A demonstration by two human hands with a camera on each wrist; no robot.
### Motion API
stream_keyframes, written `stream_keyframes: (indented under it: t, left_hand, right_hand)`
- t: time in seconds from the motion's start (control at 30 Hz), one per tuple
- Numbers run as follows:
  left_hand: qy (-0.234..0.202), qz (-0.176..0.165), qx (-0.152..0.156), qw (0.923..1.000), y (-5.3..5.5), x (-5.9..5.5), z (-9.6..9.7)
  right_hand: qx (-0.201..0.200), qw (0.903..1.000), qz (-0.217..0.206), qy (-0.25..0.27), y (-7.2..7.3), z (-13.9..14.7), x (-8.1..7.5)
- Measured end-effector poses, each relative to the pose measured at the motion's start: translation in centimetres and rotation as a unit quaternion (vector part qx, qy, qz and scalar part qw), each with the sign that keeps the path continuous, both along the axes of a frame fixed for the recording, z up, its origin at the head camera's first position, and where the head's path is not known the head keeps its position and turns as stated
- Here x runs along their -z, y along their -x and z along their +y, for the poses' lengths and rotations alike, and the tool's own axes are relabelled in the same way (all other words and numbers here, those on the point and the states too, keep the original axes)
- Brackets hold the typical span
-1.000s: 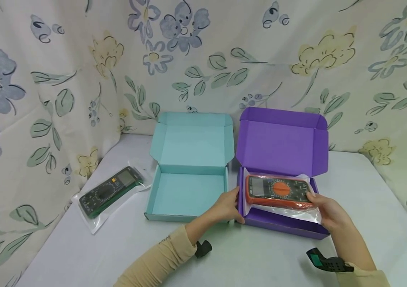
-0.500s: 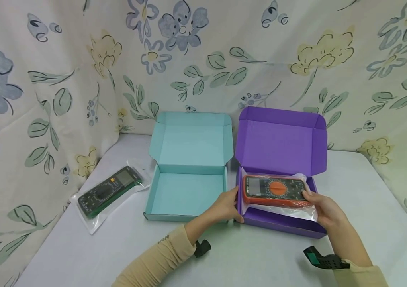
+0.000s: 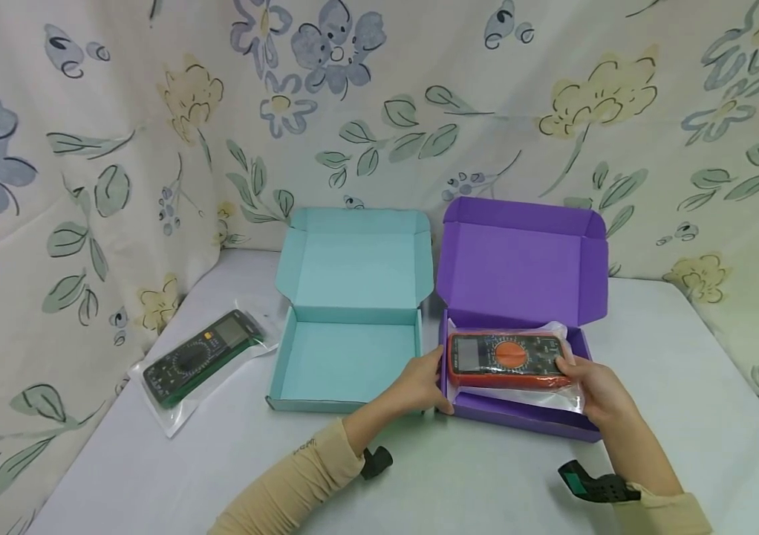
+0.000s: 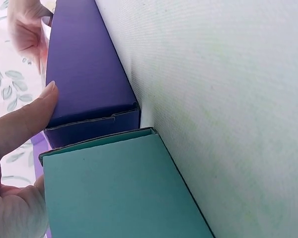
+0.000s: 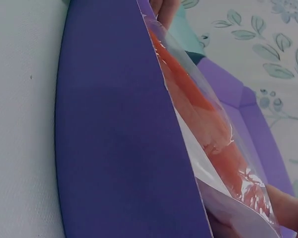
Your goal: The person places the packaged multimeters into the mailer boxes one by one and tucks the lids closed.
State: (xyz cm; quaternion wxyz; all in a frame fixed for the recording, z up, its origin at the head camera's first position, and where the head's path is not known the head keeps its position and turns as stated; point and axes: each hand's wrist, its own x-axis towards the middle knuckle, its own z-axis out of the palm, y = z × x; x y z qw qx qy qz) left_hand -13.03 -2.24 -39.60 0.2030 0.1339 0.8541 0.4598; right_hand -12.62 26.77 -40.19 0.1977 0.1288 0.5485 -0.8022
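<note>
In the head view, an orange-and-black multimeter (image 3: 509,358) in a clear plastic bag lies over the open purple box (image 3: 528,422), its left end at the left wall. My right hand (image 3: 603,390) grips the meter's right end, thumb on its face and the other fingers underneath. The right wrist view has the bagged orange side (image 5: 188,99) tilted above the box's front wall (image 5: 119,119). My left hand (image 3: 422,383) holds the purple box at its front left corner; in the left wrist view its thumb (image 4: 39,109) touches the top edge.
Close on the left stands an open teal box (image 3: 346,357) with its lid up. Further left, a green-and-black multimeter (image 3: 202,358) lies in a clear bag on the white table (image 3: 480,483). A floral curtain (image 3: 379,96) hangs behind.
My right hand has moved slightly left, and the orange multimeter has shifted left and a little lower into the purple box. My left hand stays on the box corner.
</note>
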Motion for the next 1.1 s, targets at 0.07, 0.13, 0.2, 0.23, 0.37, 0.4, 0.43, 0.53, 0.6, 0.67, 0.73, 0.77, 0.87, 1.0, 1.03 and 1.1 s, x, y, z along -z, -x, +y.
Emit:
stream_keyframes:
  t: [0.07,0.13,0.2,0.23,0.37,0.4,0.43,0.53,0.6,0.67,0.73,0.77,0.87,1.0,1.03,1.1]
  left_hand:
    - [0.002,0.002,0.001,1.0,0.0,0.0,0.0]
    - [0.005,0.005,0.001,1.0,0.0,0.1,0.0]
    - [0.007,0.005,0.0,1.0,0.0,0.0,0.0]
    - [0.007,0.006,-0.001,1.0,0.0,0.0,0.0]
    - [0.007,0.007,-0.002,1.0,0.0,0.0,0.0]
    - [0.007,0.006,-0.002,1.0,-0.1,-0.1,0.0]
    - [0.007,0.007,-0.001,0.9999,-0.1,-0.1,0.0]
    - [0.008,0.008,-0.001,0.9999,-0.1,-0.1,0.1]
    - [0.009,0.007,-0.002,0.9999,-0.1,-0.1,0.1]
    - [0.01,0.006,-0.003,0.9999,-0.1,-0.1,0.1]
    - [0.01,0.006,-0.003,0.9999,-0.1,0.0,0.1]
    - [0.009,0.005,-0.004,0.9999,-0.1,0.0,0.1]
    - [0.007,0.004,-0.004,1.0,-0.1,0.0,0.1]
    - [0.008,0.0,-0.002,1.0,-0.1,-0.1,0.1]
    - [0.008,-0.001,-0.002,1.0,-0.1,-0.2,0.1]
    - [0.008,-0.001,0.0,1.0,-0.1,-0.2,0.1]
  right_hand:
    - [0.002,0.9999,0.0,-0.016,-0.1,-0.1,-0.1]
    - [0.002,0.9998,0.0,-0.022,-0.1,-0.2,-0.2]
    - [-0.002,0.9996,0.004,-0.027,-0.2,-0.2,-0.2]
    - [-0.003,0.9995,0.005,-0.03,-0.2,-0.2,-0.2]
    - [-0.008,0.9985,0.014,-0.053,-0.3,-0.3,-0.1]
    - [-0.009,0.9977,0.017,-0.065,-0.3,-0.4,-0.1]
    - [-0.011,0.9961,0.021,-0.084,-0.3,-0.4,0.0]
    - [-0.028,0.9864,0.036,-0.158,-0.2,-0.5,0.3]
    - [-0.039,0.976,0.042,-0.21,-0.2,-0.6,0.4]
    - [-0.05,0.9637,0.047,-0.258,-0.1,-0.7,0.5]
    - [-0.054,0.9498,0.052,-0.304,-0.1,-0.7,0.4]
    - [-0.053,0.9412,0.056,-0.329,0.0,-0.8,0.4]
    - [-0.051,0.9152,0.069,-0.394,0.0,-1.0,0.5]
    - [-0.047,0.8922,0.079,-0.442,-0.1,-1.3,0.6]
    - [-0.046,0.8891,0.081,-0.448,-0.2,-1.3,0.6]
    - [-0.045,0.8846,0.082,-0.457,-0.2,-1.4,0.5]
